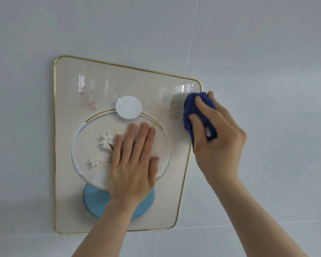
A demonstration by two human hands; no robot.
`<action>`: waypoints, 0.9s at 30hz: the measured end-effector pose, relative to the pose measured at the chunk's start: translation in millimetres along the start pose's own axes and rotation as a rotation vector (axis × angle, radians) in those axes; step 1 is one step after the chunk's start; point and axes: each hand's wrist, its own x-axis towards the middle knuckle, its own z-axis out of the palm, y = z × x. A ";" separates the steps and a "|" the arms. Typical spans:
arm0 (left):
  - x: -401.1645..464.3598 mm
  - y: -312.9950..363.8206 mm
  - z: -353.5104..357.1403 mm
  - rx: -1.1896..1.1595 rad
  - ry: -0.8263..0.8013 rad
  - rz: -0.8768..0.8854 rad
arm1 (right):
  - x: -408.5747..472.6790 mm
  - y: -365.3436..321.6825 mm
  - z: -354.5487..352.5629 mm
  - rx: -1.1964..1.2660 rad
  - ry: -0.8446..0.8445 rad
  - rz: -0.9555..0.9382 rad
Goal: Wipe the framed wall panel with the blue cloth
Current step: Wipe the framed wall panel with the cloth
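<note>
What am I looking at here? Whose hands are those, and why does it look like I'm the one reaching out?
There is just one picture, and it comes from a camera worn on a person's head. That is why the two arms seem to grow out from the bottom, as if they were yours.

The person faces a pale tiled wall. On it hangs a framed wall panel with a thin gold edge and rounded corners. It is printed with white flowers, a white circle and a light blue shape.

The left hand lies flat and open on the middle of the panel, probably to steady it. The right hand grips a bunched-up blue cloth and presses it near the panel's upper right edge. Some faint brownish specks show near the top left.
</note>
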 end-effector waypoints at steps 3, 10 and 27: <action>-0.1 0.1 0.2 -0.001 0.000 -0.003 | 21.6 -1.5 24.4 -0.040 -0.023 -0.080; -0.3 -0.1 1.2 0.003 0.005 -0.004 | 18.2 12.6 66.5 -0.230 0.007 -0.246; -1.2 -0.6 1.8 0.028 -0.018 -0.006 | -34.1 48.3 38.7 -0.298 -0.183 -0.453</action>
